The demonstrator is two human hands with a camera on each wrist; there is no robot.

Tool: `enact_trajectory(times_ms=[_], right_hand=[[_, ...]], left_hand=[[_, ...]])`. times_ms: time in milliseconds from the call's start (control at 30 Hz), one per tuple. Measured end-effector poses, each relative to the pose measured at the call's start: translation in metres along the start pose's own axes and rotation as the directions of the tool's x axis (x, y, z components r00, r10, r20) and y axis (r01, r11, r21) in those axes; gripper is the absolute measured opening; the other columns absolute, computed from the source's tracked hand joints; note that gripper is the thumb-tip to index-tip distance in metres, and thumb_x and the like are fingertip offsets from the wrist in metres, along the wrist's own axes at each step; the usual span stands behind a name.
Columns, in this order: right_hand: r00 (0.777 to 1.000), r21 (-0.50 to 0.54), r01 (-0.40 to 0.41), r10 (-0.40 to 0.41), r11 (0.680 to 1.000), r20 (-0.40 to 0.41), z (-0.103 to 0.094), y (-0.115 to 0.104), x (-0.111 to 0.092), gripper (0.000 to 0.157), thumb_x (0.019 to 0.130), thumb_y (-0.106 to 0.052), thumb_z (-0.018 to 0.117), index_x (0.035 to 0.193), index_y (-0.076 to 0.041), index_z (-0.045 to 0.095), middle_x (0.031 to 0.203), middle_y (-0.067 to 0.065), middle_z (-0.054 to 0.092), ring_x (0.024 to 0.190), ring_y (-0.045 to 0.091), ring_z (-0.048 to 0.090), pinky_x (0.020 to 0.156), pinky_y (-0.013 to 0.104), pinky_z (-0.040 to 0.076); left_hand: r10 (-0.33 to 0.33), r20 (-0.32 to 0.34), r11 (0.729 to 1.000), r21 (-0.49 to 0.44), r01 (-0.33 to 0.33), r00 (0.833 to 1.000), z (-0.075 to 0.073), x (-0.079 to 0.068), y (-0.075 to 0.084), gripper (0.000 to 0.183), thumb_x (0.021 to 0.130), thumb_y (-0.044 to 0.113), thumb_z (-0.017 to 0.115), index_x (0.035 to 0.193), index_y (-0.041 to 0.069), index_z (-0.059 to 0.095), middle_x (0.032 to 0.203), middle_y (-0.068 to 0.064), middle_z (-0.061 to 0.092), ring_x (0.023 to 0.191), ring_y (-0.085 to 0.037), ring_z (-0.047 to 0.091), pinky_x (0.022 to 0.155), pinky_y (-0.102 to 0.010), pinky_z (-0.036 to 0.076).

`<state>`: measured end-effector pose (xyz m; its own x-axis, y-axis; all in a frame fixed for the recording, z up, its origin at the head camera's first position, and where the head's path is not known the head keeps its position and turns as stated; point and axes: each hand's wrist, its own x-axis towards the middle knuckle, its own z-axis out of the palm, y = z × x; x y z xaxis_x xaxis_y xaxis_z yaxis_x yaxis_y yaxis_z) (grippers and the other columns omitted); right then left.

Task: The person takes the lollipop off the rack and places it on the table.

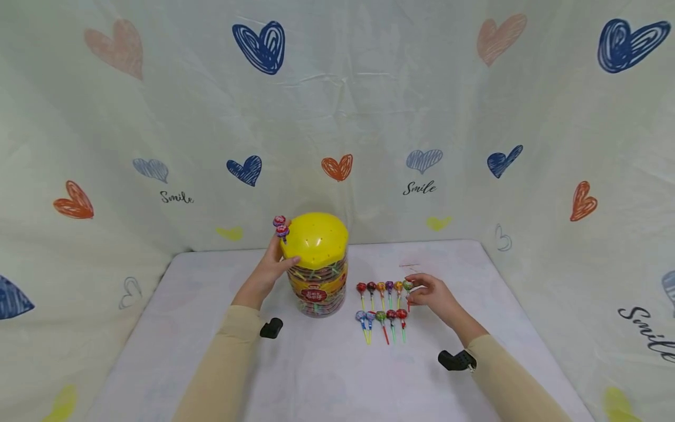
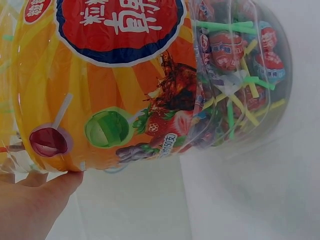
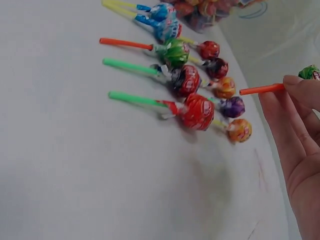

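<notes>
A clear plastic candy jar (image 1: 319, 287) with a yellow dome lid (image 1: 316, 237) stands upright, filled with lollipops. My left hand (image 1: 266, 275) grips it at the upper left, thumb in front below the lid; the other fingers are mostly hidden. Two red-and-purple lollipops (image 1: 281, 226) show at the lid's left edge; how they are held there I cannot tell. With my right hand (image 1: 435, 296) I pinch a green-wrapped lollipop by its red-orange stick (image 3: 262, 89), at the right end of the back row. In the right wrist view its green head (image 3: 310, 72) is partly cut off.
Right of the jar lie a back row of lollipops (image 1: 381, 288) and a front row of lollipops (image 1: 381, 316), sticks toward me. The white table (image 1: 327, 369) meets a curtain printed with hearts (image 1: 337, 167). Thin reddish lines (image 1: 409, 266) mark the cloth behind my right hand.
</notes>
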<state>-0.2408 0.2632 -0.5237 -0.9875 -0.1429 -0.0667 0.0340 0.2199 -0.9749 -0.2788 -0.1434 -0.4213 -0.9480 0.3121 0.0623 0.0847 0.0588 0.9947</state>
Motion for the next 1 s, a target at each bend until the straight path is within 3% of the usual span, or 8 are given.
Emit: enact_trajectory(times_ms=[133,300,467,700,1000], right_hand=[[0.999,-0.022,-0.051,0.051,0.998,0.007,-0.003,0.010,0.000,0.047,0.086,0.011,0.065,0.131,0.009,0.051,0.112,0.020,0.056,0.088,0.022,0.066,0.074,0.036,0.059],[0.994,-0.096,-0.098,0.101,0.991,0.027,-0.004,0.021,0.000,0.043,0.085,0.012,0.063,0.127,0.008,0.056,0.105,0.019,0.057,0.084,0.023,0.067,0.072,0.036,0.059],[0.988,-0.184,-0.148,0.156,0.972,0.025,-0.005,0.031,0.003,0.045,0.080,0.010,0.066,0.124,0.003,0.061,0.096,0.012,0.059,0.073,0.019,0.062,0.062,0.032,0.054],[0.990,-0.283,-0.101,0.123,0.954,0.062,-0.009,0.043,0.005,0.046,0.080,0.001,0.075,0.124,0.000,0.061,0.089,0.006,0.060,0.055,0.015,0.050,0.048,0.028,0.045],[0.989,-0.339,-0.077,0.116,0.938,0.096,-0.013,0.048,0.007,0.045,0.082,-0.005,0.076,0.124,-0.001,0.061,0.084,0.004,0.058,0.054,0.011,0.044,0.045,0.024,0.040]], left_hand=[[-0.007,0.001,1.000,0.006,0.007,1.000,0.000,0.000,0.001,0.084,0.094,0.009,0.063,0.158,0.025,0.011,0.163,-0.008,0.003,0.147,-0.035,-0.006,0.110,-0.067,-0.003],[-0.008,-0.020,1.000,0.023,0.009,1.000,-0.002,0.003,-0.006,0.083,0.095,0.013,0.064,0.157,0.034,0.013,0.163,-0.002,0.005,0.147,-0.033,-0.005,0.110,-0.068,-0.004],[0.003,-0.028,0.999,0.032,-0.002,1.000,-0.002,0.003,-0.009,0.082,0.095,0.014,0.064,0.156,0.036,0.014,0.163,-0.001,0.006,0.147,-0.034,-0.004,0.109,-0.069,-0.002],[-0.024,-0.037,0.999,0.045,0.026,0.999,-0.002,0.003,-0.008,0.084,0.094,0.017,0.066,0.156,0.036,0.013,0.163,0.000,0.005,0.147,-0.034,-0.006,0.109,-0.070,-0.003],[-0.039,-0.040,0.998,0.041,0.041,0.998,-0.002,0.002,-0.009,0.086,0.093,0.018,0.067,0.156,0.038,0.013,0.163,0.001,0.005,0.147,-0.034,-0.006,0.108,-0.070,-0.003]])
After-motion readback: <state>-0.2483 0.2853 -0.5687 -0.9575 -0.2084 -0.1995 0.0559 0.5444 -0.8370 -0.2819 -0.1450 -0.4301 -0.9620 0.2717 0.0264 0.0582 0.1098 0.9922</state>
